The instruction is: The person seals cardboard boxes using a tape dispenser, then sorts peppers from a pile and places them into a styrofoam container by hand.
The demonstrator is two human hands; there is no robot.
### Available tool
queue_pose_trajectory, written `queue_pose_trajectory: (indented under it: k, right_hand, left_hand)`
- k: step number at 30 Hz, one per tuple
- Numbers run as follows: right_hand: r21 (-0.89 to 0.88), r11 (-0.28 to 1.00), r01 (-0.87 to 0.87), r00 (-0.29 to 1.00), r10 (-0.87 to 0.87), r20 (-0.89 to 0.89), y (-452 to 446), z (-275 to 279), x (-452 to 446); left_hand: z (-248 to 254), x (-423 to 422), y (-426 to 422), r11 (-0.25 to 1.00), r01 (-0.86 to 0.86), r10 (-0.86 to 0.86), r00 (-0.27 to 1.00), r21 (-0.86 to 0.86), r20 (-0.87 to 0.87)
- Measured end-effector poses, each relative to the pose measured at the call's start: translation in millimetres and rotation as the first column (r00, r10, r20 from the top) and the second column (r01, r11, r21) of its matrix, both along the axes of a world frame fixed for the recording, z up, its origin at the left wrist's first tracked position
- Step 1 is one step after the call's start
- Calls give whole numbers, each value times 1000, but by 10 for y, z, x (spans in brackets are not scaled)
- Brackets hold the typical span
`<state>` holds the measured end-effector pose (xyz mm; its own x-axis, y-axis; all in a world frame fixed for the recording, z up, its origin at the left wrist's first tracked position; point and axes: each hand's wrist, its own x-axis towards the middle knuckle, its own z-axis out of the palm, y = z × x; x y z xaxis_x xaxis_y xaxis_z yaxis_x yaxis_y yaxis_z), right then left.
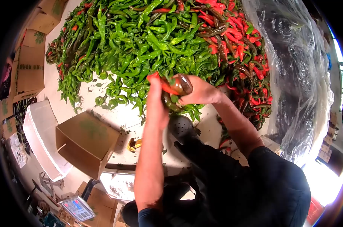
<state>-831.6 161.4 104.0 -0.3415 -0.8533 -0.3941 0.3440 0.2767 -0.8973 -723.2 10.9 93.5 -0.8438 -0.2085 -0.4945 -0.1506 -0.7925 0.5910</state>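
Note:
In front of the heap, both my hands are close together around a small bunch of chili peppers. My right hand (198, 90) is closed around a dark brown pepper (185, 84) with its fingers curled in. My left hand (156, 100) is seen from its edge, closed against the same bunch, most of its fingers hidden. A red pepper (169, 87) lies between the hands, with a dark green pepper (170, 102) below it. Just beyond is the large heap of green peppers (141, 49), with red peppers (235, 32) on its right side.
An open cardboard box (89, 136) and a white foam box (43, 138) stand at left. A digital scale (77, 208) is at lower left. Clear plastic sheeting (296, 72) rises at right. A grey clog (181, 126) is on my foot, near a yellow object (134, 144) on the floor.

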Motion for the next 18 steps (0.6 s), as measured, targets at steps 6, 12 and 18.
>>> queue_pose_trajectory:
  k: [6, 12, 18]
  right_hand:
    - [70, 997, -16, 934, 40, -355, -19, -128, 63]
    - [118, 987, -111, 972, 133, -195, -17, -138, 25]
    - [31, 999, -12, 998, 14, -68, -71, -143, 50]
  left_hand:
    - [-274, 77, 167, 999, -54, 54, 994, -5, 98]
    - [-222, 85, -1, 1000, -28, 29, 992, -7, 124]
    - [-355, 38, 6, 996, -83, 86, 992, -34, 87]
